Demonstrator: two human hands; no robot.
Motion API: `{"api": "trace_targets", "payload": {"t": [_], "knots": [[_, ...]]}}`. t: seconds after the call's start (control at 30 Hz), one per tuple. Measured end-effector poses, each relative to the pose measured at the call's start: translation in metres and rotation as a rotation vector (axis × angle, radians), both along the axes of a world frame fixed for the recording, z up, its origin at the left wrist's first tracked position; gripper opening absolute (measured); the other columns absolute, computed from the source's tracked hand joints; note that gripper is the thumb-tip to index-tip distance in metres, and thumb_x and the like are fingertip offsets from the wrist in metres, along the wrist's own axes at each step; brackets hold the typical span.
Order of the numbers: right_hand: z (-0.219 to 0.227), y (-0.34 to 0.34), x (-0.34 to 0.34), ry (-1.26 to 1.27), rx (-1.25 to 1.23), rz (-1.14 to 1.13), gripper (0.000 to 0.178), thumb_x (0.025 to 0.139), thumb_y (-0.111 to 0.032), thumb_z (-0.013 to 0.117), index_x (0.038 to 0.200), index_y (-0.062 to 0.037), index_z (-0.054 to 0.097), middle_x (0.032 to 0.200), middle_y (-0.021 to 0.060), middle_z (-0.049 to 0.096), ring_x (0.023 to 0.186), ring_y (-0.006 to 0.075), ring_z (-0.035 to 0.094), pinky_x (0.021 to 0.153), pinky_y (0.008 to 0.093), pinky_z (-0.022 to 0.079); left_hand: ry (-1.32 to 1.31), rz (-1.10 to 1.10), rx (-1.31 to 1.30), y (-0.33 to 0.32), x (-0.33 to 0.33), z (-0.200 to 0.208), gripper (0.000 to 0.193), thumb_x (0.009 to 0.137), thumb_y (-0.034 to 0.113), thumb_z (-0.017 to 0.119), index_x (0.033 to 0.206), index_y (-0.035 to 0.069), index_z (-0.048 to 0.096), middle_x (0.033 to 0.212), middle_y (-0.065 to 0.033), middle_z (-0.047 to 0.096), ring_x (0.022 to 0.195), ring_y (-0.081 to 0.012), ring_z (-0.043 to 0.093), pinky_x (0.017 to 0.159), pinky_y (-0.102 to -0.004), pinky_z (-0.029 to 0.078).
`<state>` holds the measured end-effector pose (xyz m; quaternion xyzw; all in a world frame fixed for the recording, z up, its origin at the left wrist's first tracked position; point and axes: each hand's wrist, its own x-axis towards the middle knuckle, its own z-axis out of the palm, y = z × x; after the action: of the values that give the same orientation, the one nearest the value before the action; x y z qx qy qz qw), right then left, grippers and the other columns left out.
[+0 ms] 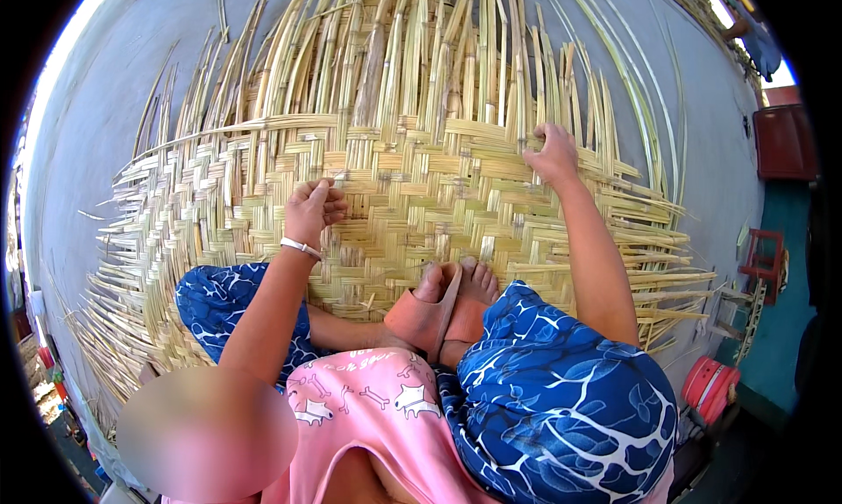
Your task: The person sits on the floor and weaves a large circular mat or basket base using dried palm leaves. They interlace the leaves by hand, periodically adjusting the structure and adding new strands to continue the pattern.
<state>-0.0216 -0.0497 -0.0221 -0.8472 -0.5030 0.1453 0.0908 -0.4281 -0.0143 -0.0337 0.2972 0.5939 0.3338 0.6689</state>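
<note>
A large woven mat (403,197) of split cane strips lies spread in front of me and under my feet. Its left, right and far edges end in loose, unwoven strips. At the far right of the woven part, my right hand (554,156) is closed with thumb and fingertips on a cane strip (538,96). Nearer and to the left, my left hand (309,213) is over the weave, its fingers curled and thumb against them; whether anything is in them is hidden. A long pale strip (210,132) runs across the lengthwise strips at the weave's far left edge.
My sandalled feet (443,307) rest on the mat's near part. Loose green strips (636,74) lie on the grey floor (79,127) at the far right. On the right stand a red plastic stool (761,257) and a round pinkish-red object (710,388).
</note>
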Motion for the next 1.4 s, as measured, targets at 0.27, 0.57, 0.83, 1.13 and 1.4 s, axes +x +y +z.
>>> {"api": "trace_targets", "payload": {"t": [0.27,0.57,0.83,1.13,1.4], "knots": [[-0.012,0.000,0.012,-0.079,0.096,0.123,0.038,0.072,-0.021,0.067,0.105,-0.0066,0.056,0.111,0.0108,0.055,0.110,0.0291,0.047,0.096,0.0397,0.038,-0.305,0.226,0.071,0.086,-0.053,0.004,0.042,0.098,0.023,0.030,0.131,-0.003,0.038,0.131,-0.0221,0.048,0.118,-0.0328,0.050,0.092,-0.0432,0.046],[-0.006,0.016,-0.034,-0.009,0.236,0.161,0.025,0.077,-0.011,0.061,0.100,-0.0029,0.057,0.115,0.0149,0.056,0.110,0.0314,0.050,0.098,0.0405,0.037,-0.349,0.366,0.028,0.133,-0.070,-0.001,0.020,0.088,0.017,0.063,0.105,0.007,0.056,0.100,-0.0061,0.063,0.090,-0.0184,0.062,0.072,-0.0329,0.052],[0.030,0.099,-0.204,0.310,0.201,0.812,0.030,0.088,-0.011,0.055,0.115,0.0014,0.054,0.126,0.0178,0.052,0.118,0.0333,0.049,0.102,0.0389,0.038,-0.407,0.492,0.070,0.146,-0.094,0.003,0.014,0.091,0.015,0.058,0.103,0.007,0.056,0.098,-0.0086,0.063,0.089,-0.0222,0.063,0.077,-0.0364,0.055],[0.007,0.170,-0.257,0.397,-0.085,0.740,0.031,0.081,-0.020,0.067,0.106,-0.0023,0.061,0.100,0.0162,0.056,0.094,0.0302,0.057,0.085,0.0377,0.045,-0.503,0.296,0.144,0.175,-0.154,0.015,0.014,0.095,0.019,0.050,0.099,0.007,0.057,0.087,-0.0050,0.063,0.077,-0.0178,0.062,0.072,-0.0349,0.053],[0.021,0.170,-0.271,0.363,-0.178,0.717,0.021,0.082,-0.023,0.064,0.088,-0.0028,0.061,0.087,0.0146,0.062,0.080,0.0284,0.060,0.072,0.0394,0.046,0.133,-0.209,0.213,0.204,-0.120,0.018,0.029,0.093,0.022,0.053,0.111,0.000,0.058,0.097,-0.0106,0.065,0.086,-0.0200,0.065,0.075,-0.0301,0.055]]}}
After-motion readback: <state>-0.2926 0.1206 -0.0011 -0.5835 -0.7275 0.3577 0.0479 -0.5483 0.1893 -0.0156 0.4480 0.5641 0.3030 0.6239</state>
